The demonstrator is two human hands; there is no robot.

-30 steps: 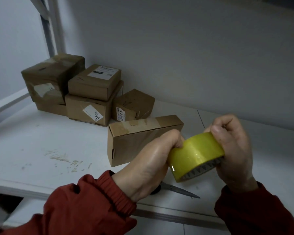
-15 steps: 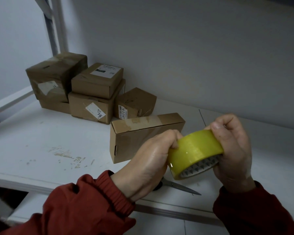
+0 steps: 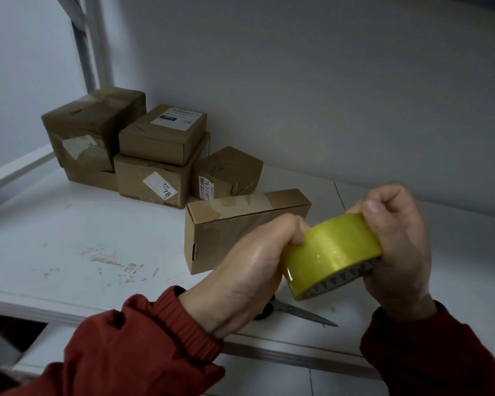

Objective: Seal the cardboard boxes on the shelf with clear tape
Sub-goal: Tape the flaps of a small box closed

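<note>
I hold a yellowish roll of clear tape (image 3: 330,252) between both hands, above the front of the white shelf (image 3: 69,238). My left hand (image 3: 252,270) grips its left side, thumb pressed on the outer band. My right hand (image 3: 397,241) curls round its right side. Just behind the roll stands a long flat cardboard box (image 3: 226,227) on its edge. A stack of several cardboard boxes (image 3: 155,155) with labels sits in the back left corner.
Scissors (image 3: 300,312) lie on the shelf under my hands, blades pointing right, handles hidden by my left wrist. A grey wall closes the back. A shelf upright (image 3: 92,41) rises at the back left. The shelf's front edge runs below my wrists.
The roll and both hands have barely shifted. The view has drifted slightly, so the boxes sit a little further right in the picture.
</note>
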